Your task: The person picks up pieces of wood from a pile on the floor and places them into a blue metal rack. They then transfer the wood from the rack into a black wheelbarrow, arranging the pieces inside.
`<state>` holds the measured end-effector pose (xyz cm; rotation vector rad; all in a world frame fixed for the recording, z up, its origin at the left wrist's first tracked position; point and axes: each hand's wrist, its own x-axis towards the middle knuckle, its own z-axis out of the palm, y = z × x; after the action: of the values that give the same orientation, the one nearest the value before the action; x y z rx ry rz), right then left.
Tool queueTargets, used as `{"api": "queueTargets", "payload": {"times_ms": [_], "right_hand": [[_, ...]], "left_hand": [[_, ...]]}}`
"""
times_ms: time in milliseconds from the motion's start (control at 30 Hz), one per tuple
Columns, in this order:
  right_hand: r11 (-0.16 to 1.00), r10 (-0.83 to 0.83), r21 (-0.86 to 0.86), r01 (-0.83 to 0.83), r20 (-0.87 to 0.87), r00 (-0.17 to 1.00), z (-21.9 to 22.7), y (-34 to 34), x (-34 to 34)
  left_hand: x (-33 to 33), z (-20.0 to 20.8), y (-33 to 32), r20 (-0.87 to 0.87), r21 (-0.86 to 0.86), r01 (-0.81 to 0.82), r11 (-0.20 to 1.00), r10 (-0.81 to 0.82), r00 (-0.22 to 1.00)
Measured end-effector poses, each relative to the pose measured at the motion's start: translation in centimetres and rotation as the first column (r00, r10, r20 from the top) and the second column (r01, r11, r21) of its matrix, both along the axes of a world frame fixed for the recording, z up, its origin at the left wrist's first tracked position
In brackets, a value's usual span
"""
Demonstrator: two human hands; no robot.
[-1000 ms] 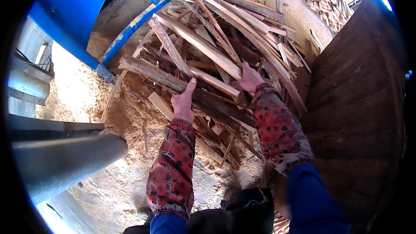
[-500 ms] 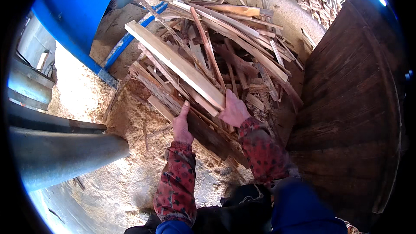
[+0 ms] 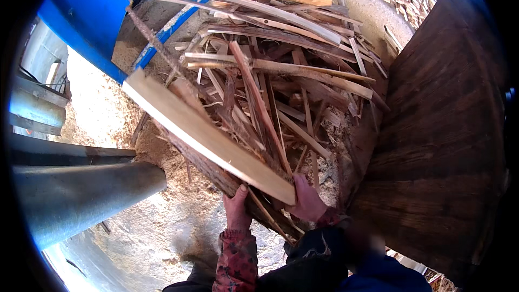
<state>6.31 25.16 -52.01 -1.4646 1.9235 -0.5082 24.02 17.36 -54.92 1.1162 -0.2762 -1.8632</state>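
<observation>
Left hand [image 3: 236, 208], right hand [image 3: 307, 201] gripping plank bundle [image 3: 208, 138] (near end).

pale plank [image 3: 208, 138], tilted – bark-edged slab [image 3: 200, 165] beneath

Bare left hand [image 3: 237, 209], right hand [image 3: 308, 201], red patterned sleeves, dk jacket

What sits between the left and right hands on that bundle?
In the head view, the near end of the pale plank and thin dark slats beneath it fill the gap between left hand and right hand.
</observation>
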Motion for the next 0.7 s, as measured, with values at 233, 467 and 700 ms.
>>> {"api": "queueTargets", "payload": {"times_ms": [233,467,700], "right_hand": [[0.924,0.312,0.207,-0.321,0.075,0.947,6.0,-4.2,-4.6],[0.951,-0.139,-0.296,-0.094,-0.675,0.725,2.0,-18.4,-21.7],[0.99,0.077,-0.044,-0.13,-0.611,0.788,-0.5,-18.3,-22.4]], "left_hand": [[1.5,-3.7,-1.7,0.013,0.167,0.008,0.986,-0.011,1.0],[0.6,-4.4,-2.1,0.024,0.311,-0.02,0.95,0.013,1.0],[0.9,-3.8,-3.5,0.089,0.274,-0.102,0.956,0.081,0.993]]}}
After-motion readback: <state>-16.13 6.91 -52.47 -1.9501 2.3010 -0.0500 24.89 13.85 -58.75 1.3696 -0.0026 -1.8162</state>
